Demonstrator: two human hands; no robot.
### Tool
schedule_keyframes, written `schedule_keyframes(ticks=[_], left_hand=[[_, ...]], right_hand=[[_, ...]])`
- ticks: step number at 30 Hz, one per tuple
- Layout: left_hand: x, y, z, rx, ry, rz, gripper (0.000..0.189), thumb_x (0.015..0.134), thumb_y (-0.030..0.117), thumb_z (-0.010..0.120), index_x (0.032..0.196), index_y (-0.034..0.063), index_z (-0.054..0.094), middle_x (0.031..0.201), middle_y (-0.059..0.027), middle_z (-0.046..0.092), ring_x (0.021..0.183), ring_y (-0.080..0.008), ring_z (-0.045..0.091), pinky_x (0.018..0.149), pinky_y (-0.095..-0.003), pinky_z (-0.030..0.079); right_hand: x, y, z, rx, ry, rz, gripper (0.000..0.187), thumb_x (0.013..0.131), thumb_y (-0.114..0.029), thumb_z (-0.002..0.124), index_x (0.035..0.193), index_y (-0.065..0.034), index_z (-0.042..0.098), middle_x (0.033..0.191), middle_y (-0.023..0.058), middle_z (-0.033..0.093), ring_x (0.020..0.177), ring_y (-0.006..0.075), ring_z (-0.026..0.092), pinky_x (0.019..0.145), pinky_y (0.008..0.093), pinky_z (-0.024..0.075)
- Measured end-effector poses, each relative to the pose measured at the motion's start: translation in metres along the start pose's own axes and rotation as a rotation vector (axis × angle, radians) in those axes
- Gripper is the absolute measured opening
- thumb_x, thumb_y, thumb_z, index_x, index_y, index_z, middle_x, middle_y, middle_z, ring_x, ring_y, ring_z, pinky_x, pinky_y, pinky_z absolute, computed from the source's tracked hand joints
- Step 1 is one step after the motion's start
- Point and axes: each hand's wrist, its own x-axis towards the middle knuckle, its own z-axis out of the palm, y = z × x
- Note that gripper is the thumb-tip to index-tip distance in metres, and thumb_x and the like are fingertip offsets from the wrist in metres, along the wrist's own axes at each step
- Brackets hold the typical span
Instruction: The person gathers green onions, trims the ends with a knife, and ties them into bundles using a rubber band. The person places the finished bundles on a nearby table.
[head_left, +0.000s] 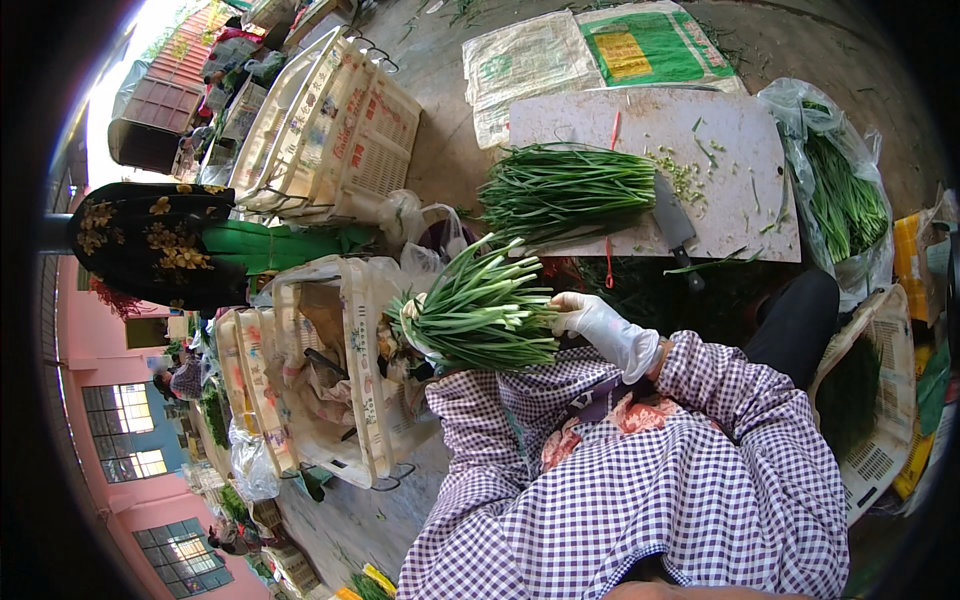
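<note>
A loose bunch of garlic chives (480, 307) is held over my lap, its pale cut ends fanning up and to the right. My left hand (413, 309), in a white glove, wraps around the bunch's left side; most of it is hidden behind leaves. At the other side my gloved right hand (604, 326) pinches stems at the bunch's edge. Beyond, a larger bundle of chives (566, 187) lies on a pale board (712, 127), across a red tie (616, 129) whose ends stick out. A cleaver (673, 214) rests beside that bundle, its handle over the board's near edge.
Chive scraps (679, 176) dot the board. On the right stand a plastic bag of chives (840, 187) and a white crate (862, 457). Plastic crates (360, 375) and a taller crate stack (375, 127) are at left. Woven sacks (532, 60) lie beyond the board.
</note>
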Motion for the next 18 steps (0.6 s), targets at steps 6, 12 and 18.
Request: schedule_keyframes(ticks=[6,12,18], left_hand=[[0.008,-0.002,0.002,0.182,0.026,0.043,0.025,0.096,0.025,0.049,0.081,0.0073,0.059,0.074,-0.0016,0.059,0.071,-0.016,0.054,0.072,-0.0334,0.048],[0.005,-0.007,0.013,1.04,0.1,0.159,0.025,0.096,0.026,0.051,0.083,0.0069,0.06,0.075,-0.0012,0.06,0.071,-0.0158,0.055,0.072,-0.0331,0.048],[-0.002,-0.009,0.039,2.047,0.096,0.212,0.024,0.095,0.026,0.052,0.084,0.0065,0.061,0.076,-0.0008,0.062,0.07,-0.0157,0.056,0.071,-0.0327,0.049]], right_hand=[[0.002,0.005,-0.002,0.133,-0.045,0.043,0.021,0.087,-0.009,0.063,0.108,-0.0098,0.067,0.089,-0.005,0.064,0.08,0.0043,0.054,0.072,0.0212,0.0406],[0.005,0.012,-0.01,0.283,-0.057,0.039,0.021,0.09,-0.012,0.061,0.11,-0.0108,0.066,0.093,-0.0045,0.065,0.084,0.0058,0.056,0.077,0.0222,0.0406],[0.014,0.021,-0.018,0.256,-0.019,0.02,0.015,0.095,-0.017,0.06,0.108,-0.0114,0.065,0.097,-0.0017,0.067,0.088,0.0078,0.06,0.076,0.0218,0.042]])
